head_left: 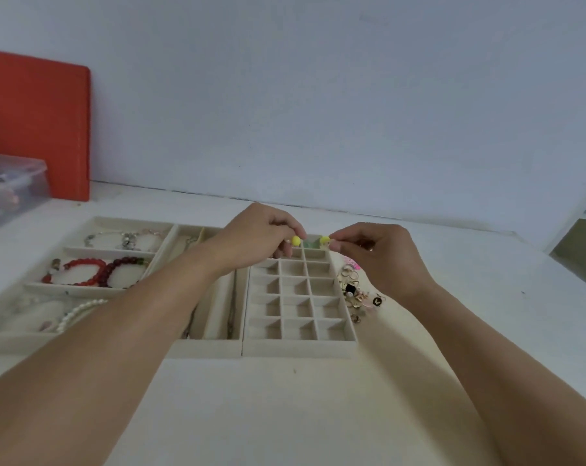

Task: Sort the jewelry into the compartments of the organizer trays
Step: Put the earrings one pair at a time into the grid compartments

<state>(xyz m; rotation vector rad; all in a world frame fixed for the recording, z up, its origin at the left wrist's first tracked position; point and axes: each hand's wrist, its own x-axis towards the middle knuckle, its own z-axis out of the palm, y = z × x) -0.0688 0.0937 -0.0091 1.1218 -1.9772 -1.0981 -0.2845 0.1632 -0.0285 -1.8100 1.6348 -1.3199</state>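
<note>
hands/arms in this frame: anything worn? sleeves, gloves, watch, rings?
Both forearms are bare up to the frame edge: no sleeves in view. Left hand and right hand have no gloves, and neither wrist shows a watch or band. A small glint on a right-hand finger could be a ring, but it is too small to tell. No markings visible.

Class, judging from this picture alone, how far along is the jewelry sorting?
Done: red bead bracelets and a pearl strand lie in the left tray. In hand: the left hand and right hand each pinch a yellow bead piece over the grid tray. Left: the loose pile beside it; most grid cells look empty.
</note>
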